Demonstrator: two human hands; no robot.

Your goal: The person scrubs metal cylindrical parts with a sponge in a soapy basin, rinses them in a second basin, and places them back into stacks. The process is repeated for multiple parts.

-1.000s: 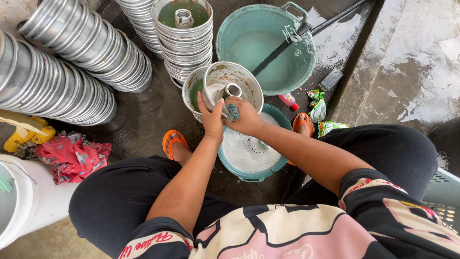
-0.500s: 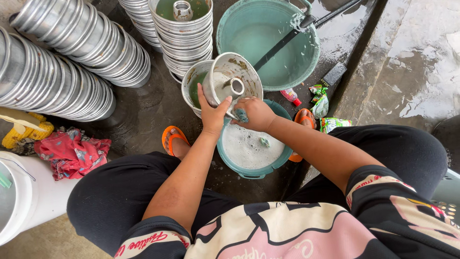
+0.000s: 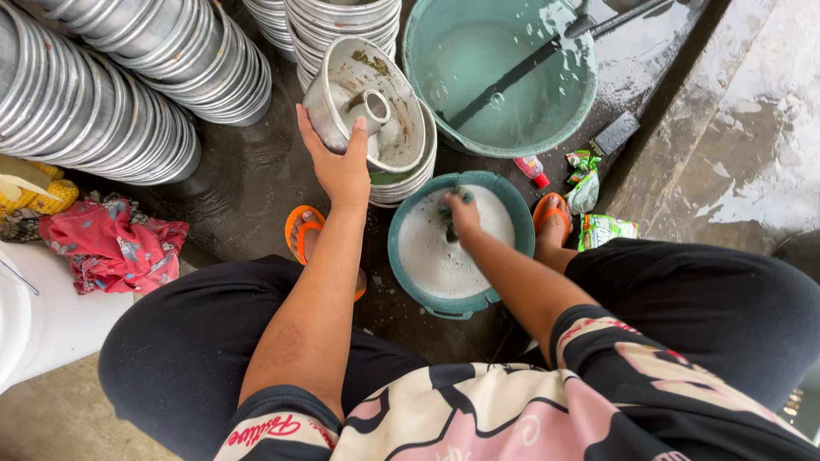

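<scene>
My left hand (image 3: 337, 162) grips a dirty metal ring cake mould (image 3: 369, 104) by its edge, tilted toward me above a short stack of similar moulds (image 3: 403, 181). My right hand (image 3: 462, 215) is down in a small teal basin (image 3: 457, 300) of white soapy water, fingers closed around a dark green scrubbing pad (image 3: 453, 205). The basin sits on the wet floor between my two feet in orange sandals (image 3: 301, 230).
A large teal tub (image 3: 502, 77) of greenish water with a dark pipe across it stands behind. Long rows of stacked metal moulds (image 3: 111, 94) fill the left. A red cloth (image 3: 111, 248), a white bucket (image 3: 34, 316), a small bottle (image 3: 531, 169) and green sachets (image 3: 598, 224) lie around.
My right hand left the mould and dropped with the pad into the soapy basin. My left hand shifted the mould left and away, still holding it.
</scene>
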